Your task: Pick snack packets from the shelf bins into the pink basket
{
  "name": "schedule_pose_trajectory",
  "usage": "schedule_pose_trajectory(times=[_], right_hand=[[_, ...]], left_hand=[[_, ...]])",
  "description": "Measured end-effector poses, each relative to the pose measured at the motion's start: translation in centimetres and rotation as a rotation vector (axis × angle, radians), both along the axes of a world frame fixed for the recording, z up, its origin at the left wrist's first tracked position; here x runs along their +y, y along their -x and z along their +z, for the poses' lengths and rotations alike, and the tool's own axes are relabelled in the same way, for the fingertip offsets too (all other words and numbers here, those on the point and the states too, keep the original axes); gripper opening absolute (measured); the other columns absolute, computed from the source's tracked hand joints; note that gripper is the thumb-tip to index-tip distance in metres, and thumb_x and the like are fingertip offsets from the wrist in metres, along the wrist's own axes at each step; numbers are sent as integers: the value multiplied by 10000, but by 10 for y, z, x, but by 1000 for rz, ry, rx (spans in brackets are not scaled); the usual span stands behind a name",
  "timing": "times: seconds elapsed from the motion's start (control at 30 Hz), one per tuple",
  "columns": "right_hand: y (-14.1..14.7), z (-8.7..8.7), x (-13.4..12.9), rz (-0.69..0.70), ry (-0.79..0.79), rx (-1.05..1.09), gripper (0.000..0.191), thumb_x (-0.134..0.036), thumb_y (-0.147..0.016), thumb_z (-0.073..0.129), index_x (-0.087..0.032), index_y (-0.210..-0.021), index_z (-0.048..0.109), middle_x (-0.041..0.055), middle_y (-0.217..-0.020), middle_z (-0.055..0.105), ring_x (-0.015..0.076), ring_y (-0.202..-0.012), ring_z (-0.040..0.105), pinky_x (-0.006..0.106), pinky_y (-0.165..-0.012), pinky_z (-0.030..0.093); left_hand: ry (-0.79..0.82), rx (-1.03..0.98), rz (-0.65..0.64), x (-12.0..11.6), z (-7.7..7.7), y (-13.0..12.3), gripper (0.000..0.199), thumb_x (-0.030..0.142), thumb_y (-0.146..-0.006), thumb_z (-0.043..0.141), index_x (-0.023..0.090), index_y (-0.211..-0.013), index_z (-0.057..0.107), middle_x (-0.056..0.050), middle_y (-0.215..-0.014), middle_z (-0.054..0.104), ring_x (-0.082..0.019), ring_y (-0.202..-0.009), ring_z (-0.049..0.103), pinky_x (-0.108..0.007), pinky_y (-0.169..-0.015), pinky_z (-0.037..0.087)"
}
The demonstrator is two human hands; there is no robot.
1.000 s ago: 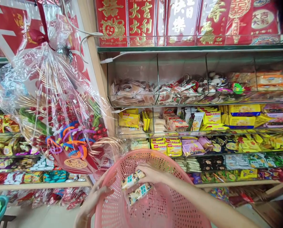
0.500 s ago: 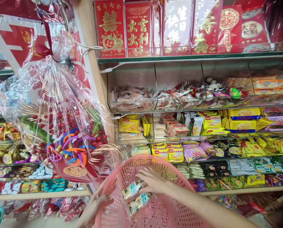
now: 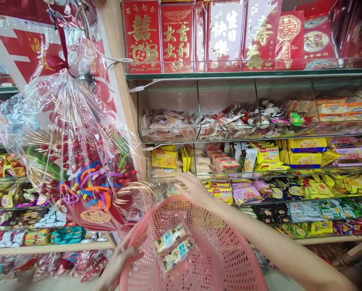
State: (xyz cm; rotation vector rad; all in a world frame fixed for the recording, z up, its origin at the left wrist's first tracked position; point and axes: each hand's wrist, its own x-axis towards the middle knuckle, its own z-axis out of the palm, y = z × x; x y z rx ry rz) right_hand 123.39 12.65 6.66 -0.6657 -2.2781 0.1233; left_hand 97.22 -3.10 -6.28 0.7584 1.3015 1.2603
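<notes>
A pink perforated plastic basket [image 3: 233, 242] is tilted toward me at the bottom middle of the view. My left hand [image 3: 118, 258] is closed on its left rim, with the thumb over the edge. Inside lie two clear-wrapped snack bars [image 3: 177, 254] with teal labels, side by side, with no hand touching them. My right hand [image 3: 194, 190] is raised above the basket's far rim, in front of the lower shelves. Its fingers are stretched forward with nothing in them, near the yellow biscuit packets [image 3: 221, 192] and the compartment of pale packets behind.
Clear-fronted shelves hold packed snacks, among them yellow packets [image 3: 164, 158] and a purple packet [image 3: 247, 193]. Red envelopes [image 3: 177, 36] stand along the top. A cellophane-wrapped bouquet [image 3: 83, 169] hangs at left, close to the basket. A white cable [image 3: 115, 60] runs down the wooden post.
My right hand has lifted out of the basket, away from the snack bars, and moved up toward the shelves. My left hand stays on the rim.
</notes>
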Motion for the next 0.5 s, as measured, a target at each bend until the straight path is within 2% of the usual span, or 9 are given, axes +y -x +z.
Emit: schedule_pose_trajectory(times=[0.1, 0.2, 0.33, 0.4, 0.5], right_hand=[[12, 30, 27, -127, -31, 51, 268, -301, -944, 371, -161, -1082, 552, 67, -1040, 610, 173, -1002, 506, 303, -902, 394], [30, 43, 50, -275, -106, -116, 259, -247, -890, 478, -150, -1124, 531, 104, -1098, 575, 221, -1040, 487, 336, -872, 412], [53, 43, 73, -392, -392, -337, 628, -252, -756, 680, -155, -1312, 406, 177, -1333, 428, 306, -1183, 419, 460, -992, 332], [61, 39, 83, -381, -490, -405, 750, -310, -717, 722, -156, -1356, 360, 187, -1389, 384, 322, -1237, 380, 497, -1046, 268], [68, 33, 97, -315, -593, -477, 820, -398, -705, 719, -148, -1381, 329, 182, -1452, 316, 318, -1308, 298, 510, -1081, 221]], left_hand=[[-19, -32, -17, -2, 1, -1, 783, 174, -614, 609, 302, -1366, 428, -26, -1366, 516, -306, -1302, 400, -407, -947, 469], [-27, -59, -2, -5, 3, -2, 780, 186, -572, 625, 327, -1325, 482, -14, -1377, 502, -318, -1322, 366, -400, -924, 480], [-33, -53, 29, -9, 6, -4, 785, 205, -541, 644, 304, -1307, 508, -24, -1383, 496, -349, -1328, 339, -407, -924, 475], [-34, -52, 39, -12, 7, -5, 795, 211, -540, 645, 296, -1317, 496, -30, -1373, 508, -348, -1331, 331, -410, -944, 460], [-27, -51, 52, -15, 9, -5, 807, 210, -532, 643, 308, -1318, 490, -27, -1345, 538, -341, -1334, 327, -407, -964, 444]])
